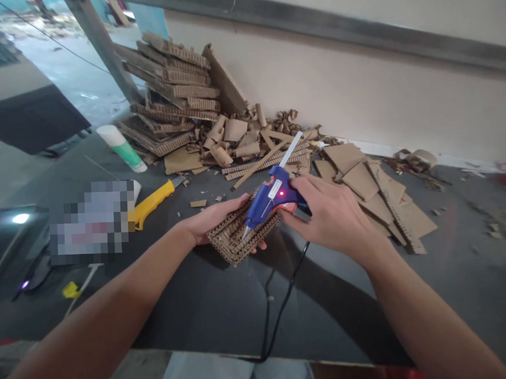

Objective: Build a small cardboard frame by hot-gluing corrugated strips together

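Note:
My right hand (326, 212) is closed round the handle of a blue hot glue gun (264, 203). A red light glows on its side, and a pale glue stick (291, 148) sticks out of its back end. The nozzle points down into a small corrugated cardboard box (224, 246); whether the tip touches the cardboard I cannot tell. My left hand (208, 218) grips this box from the left and below, with fingertips showing past its right side. A black cord (287, 293) trails from the gun toward the table's front edge.
Left on the dark table (178, 308) lie a yellow utility knife (154, 203), a green-and-white tube (122, 149) and a blurred-out item (92, 223). Stacked cardboard strips (179, 92) and scraps (234, 137) stand behind. Flat cardboard pieces (373, 191) lie right, before a wall (336, 92).

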Tool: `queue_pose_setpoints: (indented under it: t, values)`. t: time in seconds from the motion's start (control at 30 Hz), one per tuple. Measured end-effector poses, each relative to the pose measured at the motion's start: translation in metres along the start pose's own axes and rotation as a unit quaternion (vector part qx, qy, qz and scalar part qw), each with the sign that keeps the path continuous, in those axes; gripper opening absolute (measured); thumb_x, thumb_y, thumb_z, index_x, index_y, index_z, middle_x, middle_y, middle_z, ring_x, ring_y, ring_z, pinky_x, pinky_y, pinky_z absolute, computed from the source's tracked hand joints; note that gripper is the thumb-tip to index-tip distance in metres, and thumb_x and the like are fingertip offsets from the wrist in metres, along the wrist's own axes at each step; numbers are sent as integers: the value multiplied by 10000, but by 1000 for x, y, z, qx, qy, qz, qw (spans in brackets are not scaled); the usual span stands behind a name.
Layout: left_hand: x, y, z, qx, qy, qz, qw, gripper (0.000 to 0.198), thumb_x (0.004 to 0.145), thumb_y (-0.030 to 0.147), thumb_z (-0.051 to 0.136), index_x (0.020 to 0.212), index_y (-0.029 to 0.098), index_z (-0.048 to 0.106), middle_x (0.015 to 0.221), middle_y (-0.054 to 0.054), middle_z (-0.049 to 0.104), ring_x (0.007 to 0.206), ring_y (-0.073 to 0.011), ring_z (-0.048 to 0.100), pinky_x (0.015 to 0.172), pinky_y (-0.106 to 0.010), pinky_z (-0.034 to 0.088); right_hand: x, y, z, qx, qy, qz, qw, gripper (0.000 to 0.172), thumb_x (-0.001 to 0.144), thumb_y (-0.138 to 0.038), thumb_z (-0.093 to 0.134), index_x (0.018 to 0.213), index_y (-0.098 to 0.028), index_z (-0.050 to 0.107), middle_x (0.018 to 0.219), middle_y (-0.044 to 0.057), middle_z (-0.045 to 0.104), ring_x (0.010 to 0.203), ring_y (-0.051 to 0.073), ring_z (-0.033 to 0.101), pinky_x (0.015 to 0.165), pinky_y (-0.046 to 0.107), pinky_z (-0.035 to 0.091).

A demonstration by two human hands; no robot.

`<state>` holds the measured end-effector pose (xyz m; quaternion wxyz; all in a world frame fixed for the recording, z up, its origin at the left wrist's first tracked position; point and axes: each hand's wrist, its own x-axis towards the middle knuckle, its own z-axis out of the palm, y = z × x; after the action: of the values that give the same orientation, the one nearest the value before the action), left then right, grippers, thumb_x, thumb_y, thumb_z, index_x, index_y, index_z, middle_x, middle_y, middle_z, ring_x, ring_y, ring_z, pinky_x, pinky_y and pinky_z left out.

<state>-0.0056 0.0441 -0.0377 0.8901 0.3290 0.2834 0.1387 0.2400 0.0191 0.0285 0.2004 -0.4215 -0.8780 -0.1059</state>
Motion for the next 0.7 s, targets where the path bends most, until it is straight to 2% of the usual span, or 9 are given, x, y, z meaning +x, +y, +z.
queue_pose_setpoints:
  t: [0.17,0.27,0.4,0.53,0.7]
  values:
    - [0,1,-2,-2,-31,15,999,692,998,610,290,1276,88,650,979,-197,775,855,-295,765,840,-423,597,0,-2,9,-7,33,-11,999,193,911,-351,540,989,-175,563,838,57,651,713,180,596,501,279,316]
    - [0,2,-2,1,-38,7,999,699,1000,610,276,1272,89,654,967,-189,777,821,-289,763,838,-434,594,1,-1,12,-18,32,-35,999,210,933,-344,538,1029,-159,562,847,68,648,734,189,610,495,282,317]
    - [0,3,-1,-9,-8,-6,1000,719,989,623,304,1271,57,647,953,-220,770,814,-315,759,834,-478,589,0,-1,13,-27,6,-43,999,196,949,-329,520,1050,-166,560,864,76,647,770,206,627,502,281,317]
    - [2,2,-3,-23,18,-20,999,699,975,633,334,1252,83,665,910,-218,771,826,-367,754,822,-551,582,0,-1,14,-26,-2,-44,999,168,952,-323,524,1033,-180,558,883,79,650,767,208,631,516,282,336]
    - [2,1,-3,-27,-28,-18,999,704,964,645,357,1242,78,668,926,-217,773,823,-342,762,846,-499,592,-1,-1,17,-22,7,-67,997,161,973,-323,513,1025,-177,560,894,87,673,773,210,644,546,296,394]
